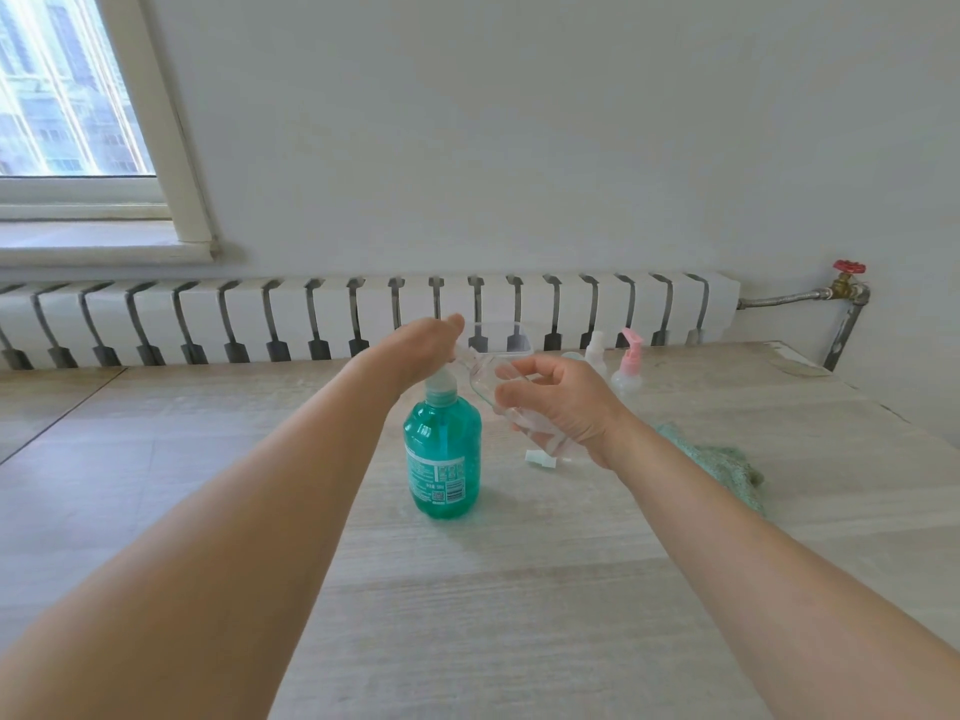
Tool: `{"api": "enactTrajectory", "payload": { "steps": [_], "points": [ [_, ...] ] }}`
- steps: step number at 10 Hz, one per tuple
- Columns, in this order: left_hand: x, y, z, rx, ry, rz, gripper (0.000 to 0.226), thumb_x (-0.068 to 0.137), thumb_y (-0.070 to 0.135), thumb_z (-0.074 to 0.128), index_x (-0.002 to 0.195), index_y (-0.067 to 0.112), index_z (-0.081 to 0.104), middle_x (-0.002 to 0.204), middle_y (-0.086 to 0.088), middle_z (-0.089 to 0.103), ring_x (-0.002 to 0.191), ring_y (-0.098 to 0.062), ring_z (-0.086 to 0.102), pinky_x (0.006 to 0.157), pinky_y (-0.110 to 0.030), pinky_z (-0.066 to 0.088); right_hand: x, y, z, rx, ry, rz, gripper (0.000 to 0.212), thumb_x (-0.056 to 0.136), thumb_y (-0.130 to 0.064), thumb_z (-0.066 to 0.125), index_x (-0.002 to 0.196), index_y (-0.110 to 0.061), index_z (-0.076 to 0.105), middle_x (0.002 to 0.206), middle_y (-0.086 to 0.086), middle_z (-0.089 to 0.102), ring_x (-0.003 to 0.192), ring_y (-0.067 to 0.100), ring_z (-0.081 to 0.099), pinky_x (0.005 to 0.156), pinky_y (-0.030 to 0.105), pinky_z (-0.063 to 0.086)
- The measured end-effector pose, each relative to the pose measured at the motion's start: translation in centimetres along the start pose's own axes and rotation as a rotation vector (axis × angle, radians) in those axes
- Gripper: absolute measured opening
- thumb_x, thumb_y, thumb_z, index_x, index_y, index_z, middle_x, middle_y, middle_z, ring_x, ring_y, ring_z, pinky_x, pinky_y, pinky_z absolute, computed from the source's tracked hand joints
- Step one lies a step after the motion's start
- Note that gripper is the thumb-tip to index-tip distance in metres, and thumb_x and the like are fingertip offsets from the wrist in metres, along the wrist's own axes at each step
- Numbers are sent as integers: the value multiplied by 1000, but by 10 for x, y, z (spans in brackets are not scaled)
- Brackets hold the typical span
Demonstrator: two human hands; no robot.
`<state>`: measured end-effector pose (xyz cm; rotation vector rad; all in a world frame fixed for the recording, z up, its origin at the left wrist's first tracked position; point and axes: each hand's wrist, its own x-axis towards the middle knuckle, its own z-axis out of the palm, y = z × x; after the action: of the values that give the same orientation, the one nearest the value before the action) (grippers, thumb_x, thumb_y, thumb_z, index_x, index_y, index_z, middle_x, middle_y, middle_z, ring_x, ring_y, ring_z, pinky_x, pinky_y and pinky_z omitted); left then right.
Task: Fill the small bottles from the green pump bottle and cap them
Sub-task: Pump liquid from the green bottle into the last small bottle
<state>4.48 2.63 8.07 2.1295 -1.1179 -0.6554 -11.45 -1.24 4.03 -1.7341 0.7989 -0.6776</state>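
Your left hand (423, 345) lies palm-down on the pump head of the green pump bottle (442, 454), fingers stretched forward and flat, pressing rather than curling round it. The bottle stands upright on the pale wood-grain table (519, 589), near its middle, label with a barcode facing you. Your right hand (563, 407) is wrapped round a small clear bottle (491, 379), thumb on the near side and fingers over the top, holding it tilted with its open mouth up toward the pump's spout, just beside your left hand. Whether liquid is inside the small bottle cannot be told. A small white cap (535, 456) lies on the table under your right hand, apart from the green bottle. Farther back stand 2 more small bottles, close together: a clear one with a pink pump top (628, 363) and one with a white spray top (595, 350) to its left. A clear container (498, 339) sits behind your hands. A light-green cloth (727, 462) lies bunched to the right, partly under your right forearm. A white radiator (363, 314) runs along the wall.
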Motion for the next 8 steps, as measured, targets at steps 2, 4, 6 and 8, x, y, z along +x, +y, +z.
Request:
{"api": "enactTrajectory", "payload": {
  "steps": [2,4,6,8],
  "points": [
    [2,0,2,-16,9,6,42,99,39,29,119,8,48,119,-11,52,96,-19,52,83,-31,40,0,-1,1,-9,6,-3,36,75,-29,75,109,-24,64,103,0,65,92,17,64,72,27,53],
    [-5,6,-1,41,35,-24,37,98,18,32,120,-5,52,83,-5,52,89,-22,46,94,-38,44,3,-1,2,-9,3,-1,36,76,-28,75,110,-21,65,109,3,66,96,20,64,81,34,56],
    [-4,6,3,84,20,-56,39,98,18,32,125,-4,49,84,-7,50,91,-24,42,96,-39,42,2,3,1,-2,-34,14,33,76,-27,75,107,-22,64,107,6,66,90,20,64,74,31,54],
    [1,0,8,63,21,-35,41,97,21,31,126,1,51,119,-16,55,95,-24,46,96,-37,40,4,8,1,-6,-44,14,26,75,-29,75,99,-30,63,105,1,66,95,20,62,81,34,53]
  ]
}}
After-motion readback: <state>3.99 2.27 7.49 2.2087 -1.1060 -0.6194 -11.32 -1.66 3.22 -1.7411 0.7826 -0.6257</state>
